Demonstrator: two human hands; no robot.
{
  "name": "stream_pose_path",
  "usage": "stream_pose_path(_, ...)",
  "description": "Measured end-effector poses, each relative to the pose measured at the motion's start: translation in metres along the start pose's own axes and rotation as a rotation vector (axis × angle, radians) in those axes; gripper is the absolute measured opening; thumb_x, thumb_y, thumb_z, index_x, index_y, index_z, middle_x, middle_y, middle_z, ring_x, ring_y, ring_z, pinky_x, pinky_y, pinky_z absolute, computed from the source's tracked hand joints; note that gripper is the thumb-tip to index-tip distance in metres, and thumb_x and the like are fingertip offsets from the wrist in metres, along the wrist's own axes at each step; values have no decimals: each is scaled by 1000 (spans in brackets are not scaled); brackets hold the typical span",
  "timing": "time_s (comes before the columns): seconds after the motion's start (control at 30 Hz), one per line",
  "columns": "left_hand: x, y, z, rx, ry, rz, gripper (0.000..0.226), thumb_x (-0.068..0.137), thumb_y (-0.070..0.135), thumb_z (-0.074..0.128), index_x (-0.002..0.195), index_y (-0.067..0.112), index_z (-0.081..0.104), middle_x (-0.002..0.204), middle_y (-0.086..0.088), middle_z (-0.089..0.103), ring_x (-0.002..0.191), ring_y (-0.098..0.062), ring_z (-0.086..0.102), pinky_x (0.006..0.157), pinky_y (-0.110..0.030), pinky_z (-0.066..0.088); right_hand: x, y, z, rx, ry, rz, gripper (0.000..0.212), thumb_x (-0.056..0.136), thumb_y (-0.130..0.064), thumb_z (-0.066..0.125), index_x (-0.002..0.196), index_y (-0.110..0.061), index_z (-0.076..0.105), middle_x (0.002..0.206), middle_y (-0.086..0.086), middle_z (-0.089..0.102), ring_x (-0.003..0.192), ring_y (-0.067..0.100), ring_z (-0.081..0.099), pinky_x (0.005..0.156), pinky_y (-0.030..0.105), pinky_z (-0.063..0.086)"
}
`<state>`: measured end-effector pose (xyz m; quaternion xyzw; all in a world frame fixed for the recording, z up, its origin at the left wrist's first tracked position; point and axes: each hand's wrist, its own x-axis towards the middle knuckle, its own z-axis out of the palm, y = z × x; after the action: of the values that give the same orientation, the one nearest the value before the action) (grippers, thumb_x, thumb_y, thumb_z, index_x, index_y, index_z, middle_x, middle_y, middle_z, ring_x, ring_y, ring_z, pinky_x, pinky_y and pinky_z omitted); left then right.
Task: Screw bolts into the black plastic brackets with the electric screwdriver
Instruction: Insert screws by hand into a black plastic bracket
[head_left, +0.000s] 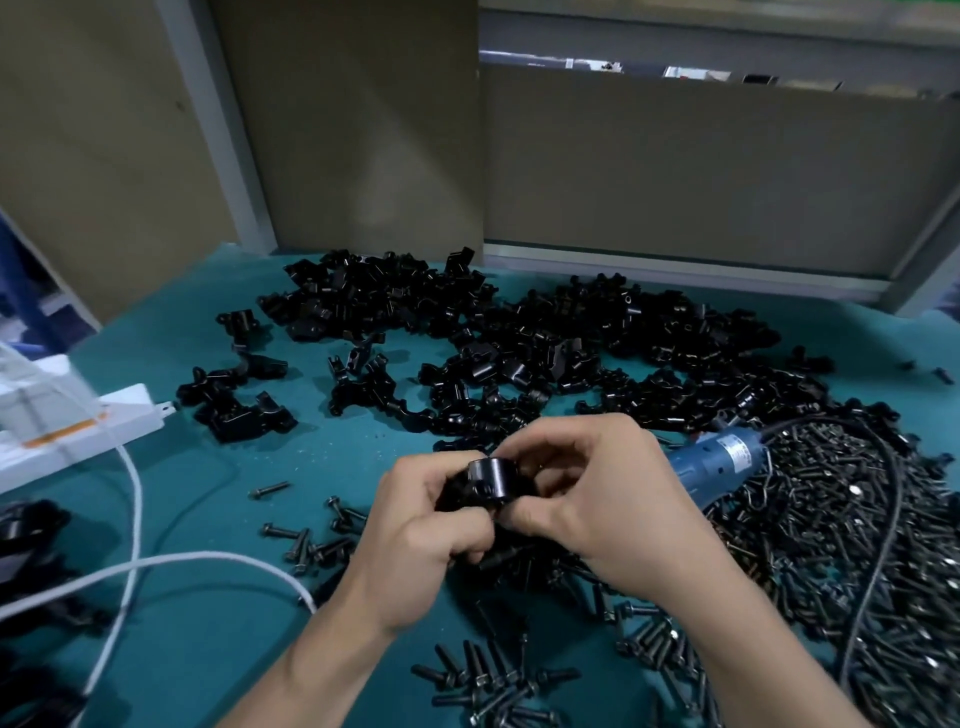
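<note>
Well left of the blue electric screwdriver (722, 460) a bare patch of teal mat (322, 457) lies open, while brackets (571, 343) crowd behind the tool, bolts (810, 519) heap to its right and front, and white cables (137, 499) cross farther left.

The left hand (415, 530) and right hand (602, 493) are bare, forearms too.

A teal tabletop (218, 519) carries a wide pile of black plastic brackets (519, 338) along its far edge. A dense heap of dark bolts (831, 545) fills the right side, and a blue electric screwdriver (722, 462) lies at the heap's edge. Loose bolts (311, 540) lie scattered toward the near edge. At the left edge sit a white power strip (78, 436) and a white cable (197, 557).
</note>
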<state>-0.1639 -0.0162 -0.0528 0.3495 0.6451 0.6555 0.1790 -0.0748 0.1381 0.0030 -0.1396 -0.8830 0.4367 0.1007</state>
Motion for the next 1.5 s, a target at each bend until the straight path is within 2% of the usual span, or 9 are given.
stream_pose_path(0.1, 1, -3, 1, -26, 72, 1, 25, 63, 21, 65, 73, -1, 60, 56, -6, 50, 53, -19, 45, 51, -26, 35, 0, 0, 0, 136, 20, 10, 36, 74, -22, 92, 99, -43, 78, 73, -10, 70, 58, 2, 54, 57, 19, 48)
stream_pose_path(0.3, -2, -1, 3, 362, 258, 47, 24, 86, 34, 64, 109, 40, 62, 62, 7, 62, 47, -19, 49, 44, -34, 40, 3, 3, 1, 343, 67, 137, 23, 91, -27, 77, 111, -36, 73, 61, 4, 67, 48, 11, 48, 58, 32, 42)
stream_pose_path(0.5, -5, 8, 10, 591, 83, 142, 61, 81, 33, 65, 132, 59, 44, 85, 25, 72, 60, -6, 67, 54, -24, 52, 0, -2, 10, 541, 66, 140, 9, 88, -23, 79, 97, -24, 78, 58, 4, 62, 48, 10, 49, 54, 24, 45)
stream_pose_path(0.73, -2, 5, 6, 498, 68, 198, 19, 87, 31, 67, 102, 40, 60, 81, 13, 69, 63, -14, 64, 53, -24, 50, -3, -3, 6, 670, -94, 160, 37, 91, -40, 72, 85, -4, 74, 54, 2, 45, 45, 9, 34, 45, 19, 29)
stream_pose_path(0.83, 4, 5, 7, 27, 91, 30, 8, 90, 32, 69, 98, 32, 68, 65, 8, 61, 55, -7, 52, 49, -20, 42, 0, 2, 0, 525, -19, 123, 18, 87, -33, 80, 100, -21, 80, 59, 0, 49, 54, 13, 41, 57, 25, 37)
stream_pose_path(0.97, 9, 5, 3, -362, 123, -174, 11, 89, 34, 63, 90, 30, 73, 54, 10, 45, 49, -5, 42, 47, -17, 32, 1, 5, 4, 378, -123, 72, 36, 79, -19, 85, 110, -33, 76, 101, -9, 78, 79, 14, 72, 71, 33, 57)
stream_pose_path(1.13, 10, 0, 7, -285, 113, -213, 27, 88, 52, 66, 92, 26, 71, 56, 9, 47, 51, -6, 43, 45, -17, 35, 1, 6, 19, 285, 36, 105, 16, 85, -8, 78, 92, -22, 80, 78, -1, 79, 62, 17, 71, 69, 44, 63)
stream_pose_path(1.4, 9, 2, 6, -159, 21, -93, 19, 96, 47, 60, 95, 29, 62, 74, 5, 63, 60, -4, 52, 52, -16, 40, 2, 8, 16, 385, 4, 43, 10, 87, -32, 77, 92, -25, 82, 78, 7, 76, 77, 28, 75, 83, 56, 62)
stream_pose_path(1.5, 6, 3, 7, -193, 19, -121, 36, 94, 52, 60, 106, 19, 64, 74, 8, 64, 60, -3, 51, 51, -15, 39, 3, 9, 18, 420, 64, 18, 8, 89, -22, 82, 88, -30, 82, 75, 5, 76, 70, 18, 73, 76, 41, 63)
